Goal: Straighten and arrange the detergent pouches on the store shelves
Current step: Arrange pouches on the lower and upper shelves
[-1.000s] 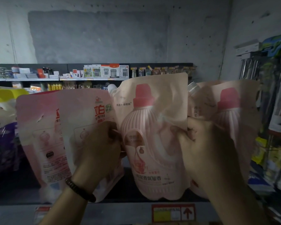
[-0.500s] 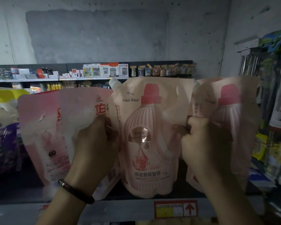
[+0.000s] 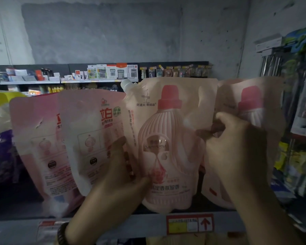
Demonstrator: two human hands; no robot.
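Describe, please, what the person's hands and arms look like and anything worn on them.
Both the left hand and right hand are bare, ungloved, with no sleeves showing. A dark beaded bracelet circles the left wrist; nothing shows on the right wrist.

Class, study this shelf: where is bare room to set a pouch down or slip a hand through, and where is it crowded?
Bare shelf floor shows at the left, below the purple packs, beside the pink pouches. A narrow gap lies low between the middle pouch and the right pouch. Higher up the pouches overlap.
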